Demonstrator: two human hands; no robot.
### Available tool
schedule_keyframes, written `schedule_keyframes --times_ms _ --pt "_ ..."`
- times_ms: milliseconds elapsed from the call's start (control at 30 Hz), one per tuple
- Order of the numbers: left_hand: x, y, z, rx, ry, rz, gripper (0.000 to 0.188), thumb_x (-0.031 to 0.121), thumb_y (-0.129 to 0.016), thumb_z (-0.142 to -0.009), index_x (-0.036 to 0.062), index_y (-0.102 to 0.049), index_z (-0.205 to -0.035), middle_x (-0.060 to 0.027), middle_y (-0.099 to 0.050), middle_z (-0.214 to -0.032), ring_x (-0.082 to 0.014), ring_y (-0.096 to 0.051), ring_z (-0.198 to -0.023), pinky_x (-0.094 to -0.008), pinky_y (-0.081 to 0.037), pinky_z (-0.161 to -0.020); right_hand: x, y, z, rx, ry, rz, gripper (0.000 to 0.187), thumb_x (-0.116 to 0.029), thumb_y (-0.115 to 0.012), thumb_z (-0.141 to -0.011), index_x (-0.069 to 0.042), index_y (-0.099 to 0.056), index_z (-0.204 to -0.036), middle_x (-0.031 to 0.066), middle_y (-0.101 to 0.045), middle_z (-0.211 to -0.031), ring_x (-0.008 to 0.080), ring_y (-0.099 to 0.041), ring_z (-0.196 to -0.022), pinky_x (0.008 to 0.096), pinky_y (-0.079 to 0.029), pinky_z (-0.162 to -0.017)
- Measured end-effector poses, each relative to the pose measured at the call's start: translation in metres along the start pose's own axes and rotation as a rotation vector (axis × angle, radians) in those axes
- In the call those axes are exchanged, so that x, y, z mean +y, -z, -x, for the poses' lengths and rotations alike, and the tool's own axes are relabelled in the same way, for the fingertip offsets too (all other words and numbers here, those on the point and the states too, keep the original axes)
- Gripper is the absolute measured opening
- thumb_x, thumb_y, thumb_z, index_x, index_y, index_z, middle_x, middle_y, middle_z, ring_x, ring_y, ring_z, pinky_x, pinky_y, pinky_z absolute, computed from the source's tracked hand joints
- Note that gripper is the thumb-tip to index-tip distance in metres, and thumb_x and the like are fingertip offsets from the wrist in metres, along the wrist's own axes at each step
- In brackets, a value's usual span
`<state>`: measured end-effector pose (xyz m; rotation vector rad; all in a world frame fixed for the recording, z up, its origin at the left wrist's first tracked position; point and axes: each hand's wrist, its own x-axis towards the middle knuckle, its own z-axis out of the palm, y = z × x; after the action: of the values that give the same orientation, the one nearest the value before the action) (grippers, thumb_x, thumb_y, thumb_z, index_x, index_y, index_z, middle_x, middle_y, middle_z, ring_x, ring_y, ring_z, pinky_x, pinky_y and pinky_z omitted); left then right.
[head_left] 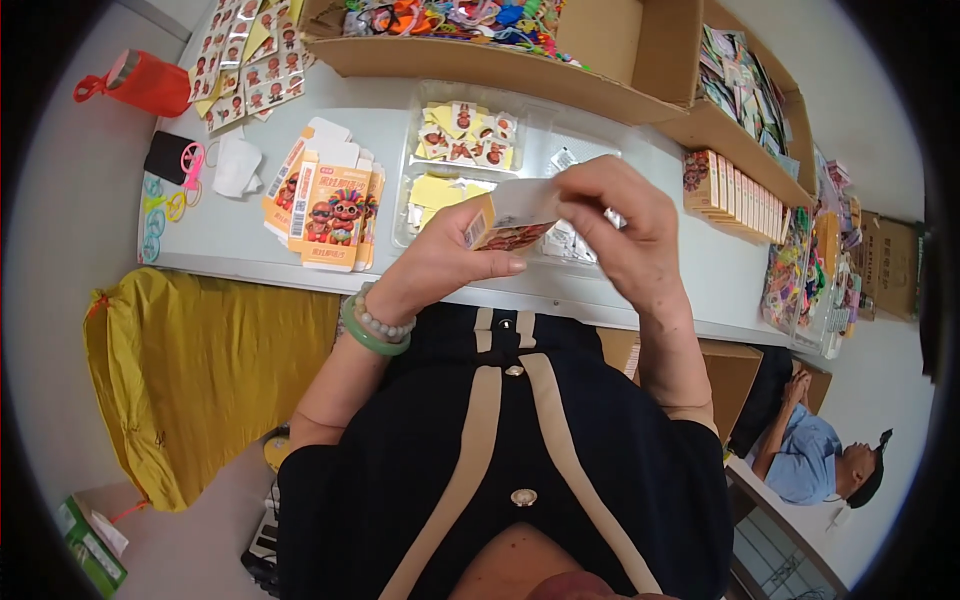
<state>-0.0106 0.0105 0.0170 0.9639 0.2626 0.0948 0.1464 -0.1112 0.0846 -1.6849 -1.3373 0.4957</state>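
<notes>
Carton (512, 238) in left grip (440, 245), right grip (637, 228) at flap (525, 200), near table edge (540, 303)

On the flattened orange cartons (336, 205) before me, I see a line of bold reddish characters above the printed figures, a smaller line beneath them and a barcode (298, 221) at the side. The small box (508, 237) I hold bears a white label patch, too small to read. Dark characters mark the brown carton (890, 262) far right.
</notes>
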Motion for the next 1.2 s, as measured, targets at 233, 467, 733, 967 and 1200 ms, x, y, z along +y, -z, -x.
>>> schedule_keyframes --times_ms 233,467,733,967,1200 --pt "0.020 0.038 0.024 0.313 -0.247 0.071 0.057 0.007 -0.069 -0.074 -0.0021 -0.045 -0.125 -0.0163 -0.060 -0.111 -0.0308 -0.063 -0.098 -0.0399 -0.052 -0.087 0.029 -0.025 -0.007 -0.051 -0.240 0.007 0.017 0.001 -0.063 -0.078 0.002 -0.062 -0.094 0.0066 -0.061 -0.086 0.0126 -0.056 -0.079 0.0236 -0.046 -0.071" --pt "0.015 0.039 0.033 0.468 -0.229 -0.035 0.046 0.005 -0.073 -0.075 -0.0011 -0.052 -0.116 -0.0064 -0.063 -0.104 -0.0116 -0.060 -0.093 -0.0257 -0.048 -0.083 0.048 -0.094 -0.021 -0.384 0.056 0.690 0.005 -0.007 -0.054 -0.078 -0.004 -0.055 -0.082 0.0125 -0.056 -0.078 0.0316 -0.060 -0.077 0.0422 -0.049 -0.066" --pt "0.017 0.045 0.035 0.434 -0.204 0.030 0.048 0.006 -0.073 -0.076 -0.0013 -0.051 -0.118 -0.0057 -0.062 -0.105 -0.0105 -0.058 -0.094 -0.0256 -0.047 -0.083 0.053 -0.080 -0.023 -0.308 0.036 0.509 0.008 -0.008 -0.059 -0.077 0.000 -0.058 -0.081 0.0130 -0.059 -0.080 0.0286 -0.060 -0.075 0.0386 -0.048 -0.067" --pt "0.015 0.029 0.025 0.406 -0.185 -0.394 0.048 0.007 -0.072 -0.075 -0.0012 -0.053 -0.119 -0.0054 -0.062 -0.104 -0.0098 -0.057 -0.092 -0.0245 -0.046 -0.082 0.021 -0.021 -0.017 -0.101 -0.176 -0.012 0.008 -0.003 -0.059 -0.082 0.004 -0.062 -0.086 0.0058 -0.055 -0.078 0.0142 -0.052 -0.074 0.0259 -0.041 -0.065" --pt "-0.004 0.015 0.014 0.177 -0.163 -0.560 0.055 0.005 -0.071 -0.075 0.0007 -0.050 -0.125 -0.0058 -0.058 -0.114 -0.0127 -0.052 -0.104 -0.0266 -0.042 -0.090 -0.017 -0.021 -0.011 -0.238 0.164 0.636 0.013 -0.007 -0.065 -0.074 -0.006 -0.052 -0.075 0.0086 -0.048 -0.072 0.0282 -0.053 -0.073 0.0395 -0.042 -0.063"
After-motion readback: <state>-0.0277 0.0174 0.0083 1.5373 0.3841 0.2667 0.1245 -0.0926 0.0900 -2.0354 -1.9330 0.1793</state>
